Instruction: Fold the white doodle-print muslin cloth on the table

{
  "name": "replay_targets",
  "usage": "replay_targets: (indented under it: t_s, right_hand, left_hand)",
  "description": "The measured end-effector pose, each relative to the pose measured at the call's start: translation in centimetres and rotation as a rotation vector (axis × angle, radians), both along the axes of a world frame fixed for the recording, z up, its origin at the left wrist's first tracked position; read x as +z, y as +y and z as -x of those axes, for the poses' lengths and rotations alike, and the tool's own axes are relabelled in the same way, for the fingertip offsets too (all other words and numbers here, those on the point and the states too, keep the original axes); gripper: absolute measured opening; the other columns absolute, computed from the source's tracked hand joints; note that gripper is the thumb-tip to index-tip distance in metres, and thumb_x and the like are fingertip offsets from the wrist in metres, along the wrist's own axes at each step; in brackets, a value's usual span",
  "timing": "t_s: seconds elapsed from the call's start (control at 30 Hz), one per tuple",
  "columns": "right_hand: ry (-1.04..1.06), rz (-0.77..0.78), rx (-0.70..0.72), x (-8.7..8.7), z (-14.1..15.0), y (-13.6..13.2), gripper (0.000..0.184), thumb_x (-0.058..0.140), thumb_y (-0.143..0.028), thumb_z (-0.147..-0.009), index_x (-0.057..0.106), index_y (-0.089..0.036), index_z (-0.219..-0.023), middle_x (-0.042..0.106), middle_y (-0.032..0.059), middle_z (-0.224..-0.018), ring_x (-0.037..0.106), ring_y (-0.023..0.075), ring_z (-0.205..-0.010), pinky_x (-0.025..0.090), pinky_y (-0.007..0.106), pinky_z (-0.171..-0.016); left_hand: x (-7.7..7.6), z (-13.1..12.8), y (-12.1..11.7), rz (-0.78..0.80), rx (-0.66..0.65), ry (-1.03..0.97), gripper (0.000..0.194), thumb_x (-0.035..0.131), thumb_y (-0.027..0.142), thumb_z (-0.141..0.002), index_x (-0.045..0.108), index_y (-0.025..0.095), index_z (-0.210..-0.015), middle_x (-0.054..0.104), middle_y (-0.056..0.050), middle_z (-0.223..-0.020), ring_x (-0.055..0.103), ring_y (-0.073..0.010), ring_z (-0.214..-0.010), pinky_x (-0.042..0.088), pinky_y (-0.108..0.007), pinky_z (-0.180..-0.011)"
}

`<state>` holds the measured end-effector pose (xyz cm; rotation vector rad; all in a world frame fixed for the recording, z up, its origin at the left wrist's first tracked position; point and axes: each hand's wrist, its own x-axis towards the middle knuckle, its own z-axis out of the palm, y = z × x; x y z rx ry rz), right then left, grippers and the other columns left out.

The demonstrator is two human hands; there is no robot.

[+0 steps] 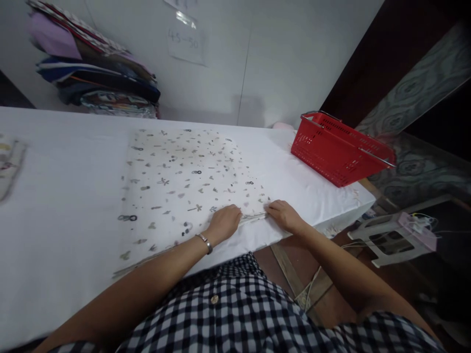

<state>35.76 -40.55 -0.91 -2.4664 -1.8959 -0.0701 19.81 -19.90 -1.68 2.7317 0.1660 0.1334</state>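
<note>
A white cloth (176, 184) with small printed motifs lies spread in layers on the white-covered table (59, 211). My left hand (224, 223), with a metal bracelet at its wrist, is closed on the cloth's near edge, right of its middle. At the near right corner my right hand (284, 214) pinches the same edge between its fingertips. Between my two hands the stacked layers of the edge show. The fingertips of my left hand are partly hidden.
A red plastic basket (338, 147) stands at the table's right end. Folded fabrics (99, 63) are piled at the back left. Another patterned cloth (9, 164) lies at the far left. Beyond the right edge, a pale stool (393, 240) stands on the floor with cords on it.
</note>
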Motion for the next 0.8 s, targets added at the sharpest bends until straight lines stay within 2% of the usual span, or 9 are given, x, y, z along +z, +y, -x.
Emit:
replay_targets:
  t_s: [0.27, 0.37, 0.47, 0.67, 0.8]
  right_hand:
    - [-0.128, 0.057, 0.09, 0.2, 0.2, 0.8, 0.024, 0.041, -0.02, -0.094, 0.064, -0.015, -0.094, 0.062, 0.0084, -0.089, 0.048, 0.0202, -0.082, 0.033, 0.034, -0.075]
    - [-0.153, 0.022, 0.129, -0.4, 0.0, 0.6, 0.023, 0.042, -0.021, -0.093, 0.064, -0.016, -0.093, 0.061, 0.0078, -0.088, 0.048, 0.0206, -0.081, 0.034, 0.034, -0.073]
    - [-0.162, -0.025, 0.14, -0.8, -0.2, 0.5, 0.022, 0.041, -0.018, -0.092, 0.064, -0.017, -0.092, 0.061, 0.0072, -0.086, 0.049, 0.021, -0.079, 0.036, 0.035, -0.072]
    - [-0.113, -0.092, 0.104, -0.7, 0.1, 0.1, 0.022, 0.042, -0.019, -0.091, 0.064, -0.024, -0.09, 0.063, 0.0092, -0.086, 0.054, 0.0239, -0.079, 0.041, 0.038, -0.071]
    - [-0.051, -0.134, 0.076, -1.2, 0.0, -0.3, 0.027, 0.042, -0.019, -0.09, 0.065, -0.028, -0.099, 0.065, 0.0104, -0.093, 0.058, 0.0264, -0.083, 0.046, 0.042, -0.074]
  left_hand:
    - [-0.2, 0.4, -0.2, -0.011, 0.001, -0.007, 0.027, 0.036, 0.025, -0.093, 0.058, 0.017, -0.081, 0.061, -0.007, -0.087, 0.057, -0.0201, -0.085, 0.043, -0.034, -0.074]
    - [-0.3, 0.8, -0.4, -0.044, -0.038, -0.03, 0.017, 0.045, 0.029, -0.09, 0.058, 0.019, -0.092, 0.061, -0.007, -0.096, 0.056, -0.0217, -0.092, 0.043, -0.035, -0.077]
    - [-0.3, 0.9, -0.6, -0.081, -0.061, -0.022, 0.02, 0.05, 0.032, -0.087, 0.056, 0.019, -0.101, 0.06, -0.008, -0.103, 0.056, -0.0234, -0.095, 0.044, -0.037, -0.079]
    - [-0.1, 0.8, -0.6, -0.115, -0.114, -0.009, 0.019, 0.057, 0.032, -0.082, 0.055, 0.018, -0.095, 0.06, -0.008, -0.103, 0.056, -0.0249, -0.096, 0.045, -0.039, -0.078]
    - [-0.6, 0.7, -0.6, -0.121, -0.135, 0.015, 0.014, 0.048, 0.029, -0.089, 0.056, 0.018, -0.089, 0.061, -0.007, -0.099, 0.057, -0.0231, -0.092, 0.045, -0.038, -0.076]
